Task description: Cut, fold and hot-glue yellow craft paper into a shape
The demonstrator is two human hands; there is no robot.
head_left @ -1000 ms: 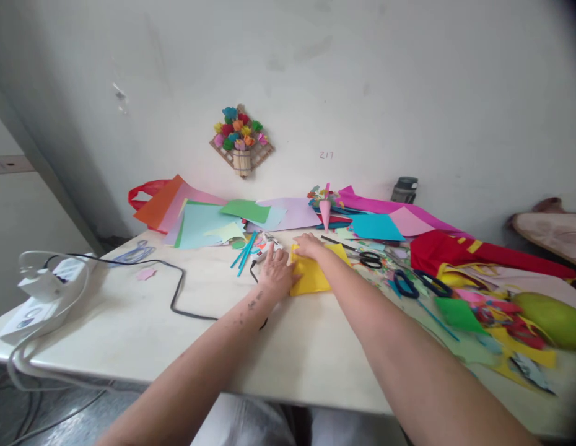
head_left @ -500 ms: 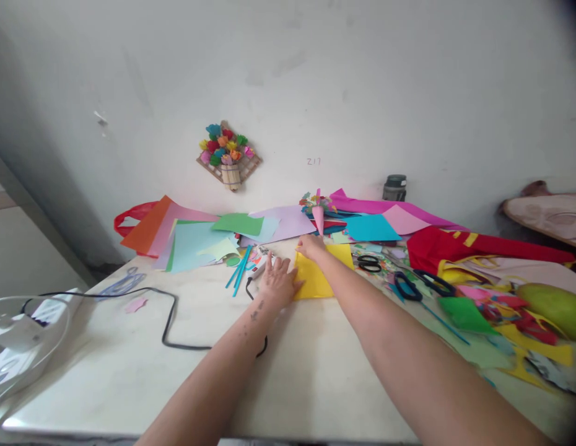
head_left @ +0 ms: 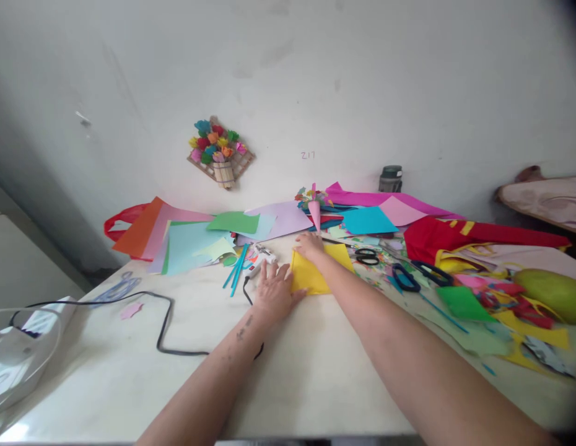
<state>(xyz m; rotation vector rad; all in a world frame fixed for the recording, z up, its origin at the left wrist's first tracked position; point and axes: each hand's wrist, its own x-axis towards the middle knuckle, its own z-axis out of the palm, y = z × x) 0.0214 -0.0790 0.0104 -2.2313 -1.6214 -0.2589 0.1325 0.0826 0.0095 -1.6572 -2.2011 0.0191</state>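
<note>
A yellow sheet of paper [head_left: 332,269] lies flat on the table ahead of me. My left hand [head_left: 273,291] is open, its fingers spread over the tabletop and its thumb at the sheet's near left edge. At the far left corner of the sheet, my right hand [head_left: 310,245] has its fingers bent and closed on the paper; the fingertips are small in view. Just beyond my left fingers lies a white glue gun [head_left: 256,263], partly covered, with a black cord. Thin blue strips [head_left: 236,271] rest to its left.
Coloured paper sheets [head_left: 190,244] line the back by the wall, near a pink paper cone with flowers [head_left: 314,214]. Black scissors [head_left: 366,256], larger scissors [head_left: 406,277], scraps and a green mango [head_left: 550,294] lie right. A power strip [head_left: 37,341] stands left, its cord [head_left: 165,322] crossing the table.
The view has shifted slightly. My right hand stays at the far left corner of the yellow sheet, its fingers a little differently bent. My left hand remains spread beside the sheet.
</note>
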